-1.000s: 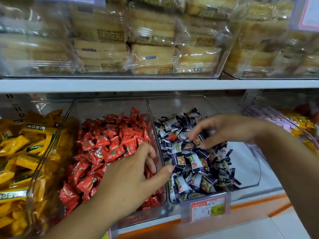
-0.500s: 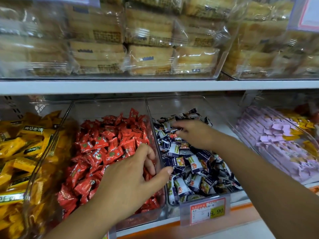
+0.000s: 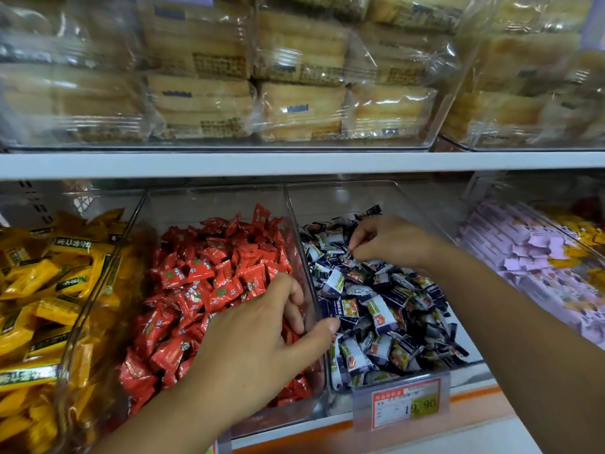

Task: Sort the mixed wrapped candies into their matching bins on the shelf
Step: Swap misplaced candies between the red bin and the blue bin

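1. Left hand (image 3: 258, 352): fingers curled down among red foil-wrapped candies (image 3: 209, 273), thumb across the clear plastic divider wall (image 3: 302, 257), gripping it near the bin's front edge.
2. Right hand (image 3: 393, 240): fingertips (image 3: 355, 255) narrow, apparently pinching a small reddish candy (image 3: 351, 254), over navy-and-white wrapped candies (image 3: 376, 309), toward that bin's back left corner.

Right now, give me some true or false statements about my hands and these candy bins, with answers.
1. The right hand pinches a stray red candy among the dark blue candies. True.
2. The left hand holds the price tag. False: it grips the clear wall between the red candies and the dark blue ones.
3. The price tag hangs below the red candies. False: it hangs below the dark blue ones.
4. Wrapped cakes fill the shelf above. True.
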